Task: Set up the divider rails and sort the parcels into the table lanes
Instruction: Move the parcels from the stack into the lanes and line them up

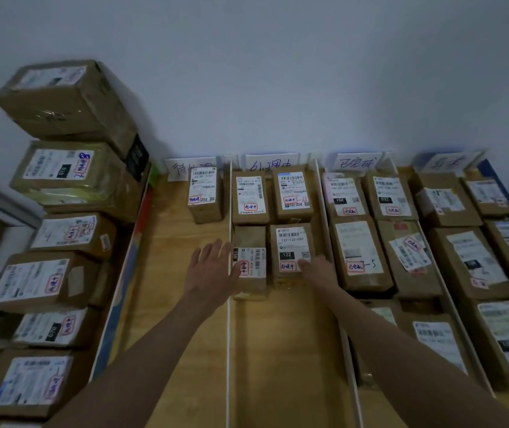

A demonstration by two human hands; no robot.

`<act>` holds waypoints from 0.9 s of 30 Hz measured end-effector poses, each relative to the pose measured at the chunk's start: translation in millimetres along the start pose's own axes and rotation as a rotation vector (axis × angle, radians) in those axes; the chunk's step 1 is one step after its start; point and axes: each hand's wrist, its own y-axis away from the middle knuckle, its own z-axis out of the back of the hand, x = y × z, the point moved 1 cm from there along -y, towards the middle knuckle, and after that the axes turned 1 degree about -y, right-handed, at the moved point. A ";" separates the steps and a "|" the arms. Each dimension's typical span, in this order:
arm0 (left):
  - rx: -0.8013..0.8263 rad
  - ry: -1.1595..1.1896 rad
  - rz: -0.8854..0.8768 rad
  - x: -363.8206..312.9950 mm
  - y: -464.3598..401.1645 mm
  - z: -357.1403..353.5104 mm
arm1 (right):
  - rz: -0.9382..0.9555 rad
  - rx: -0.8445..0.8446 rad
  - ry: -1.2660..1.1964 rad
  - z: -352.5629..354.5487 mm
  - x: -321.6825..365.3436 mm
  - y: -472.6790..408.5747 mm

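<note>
I'm looking into a parcel sorting room: labelled cardboard parcels [290,253] fill lanes on a wooden tabletop [185,273], split by white rails [230,199], handwritten signs [356,163] behind them.

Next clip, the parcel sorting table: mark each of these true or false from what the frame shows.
1. The leftmost lane holds one parcel. True.
2. The second lane holds six parcels. False: four show there, two at the back and two nearer.
3. The left hand lies open, its fingers at the 15H parcel. True.
4. The right hand lifts the parcel marked 122 clear of the table. False: that parcel lies flat in its lane, with the hand at its near right corner.
5. Parcels stand stacked left of the table. True.
</note>
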 end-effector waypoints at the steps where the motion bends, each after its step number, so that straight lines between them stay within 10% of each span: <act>1: 0.004 0.002 0.005 2.1 -0.4 -3.4 | -0.010 -0.003 -0.006 -2.3 0.0 -4.8; 13: 0.034 -0.051 0.032 10.9 13.2 3.2 | 0.035 -0.070 0.021 21.5 19.0 20.1; 27: -0.138 -0.076 0.086 54.7 72.4 109.5 | 0.617 -0.394 0.577 53.9 106.9 137.1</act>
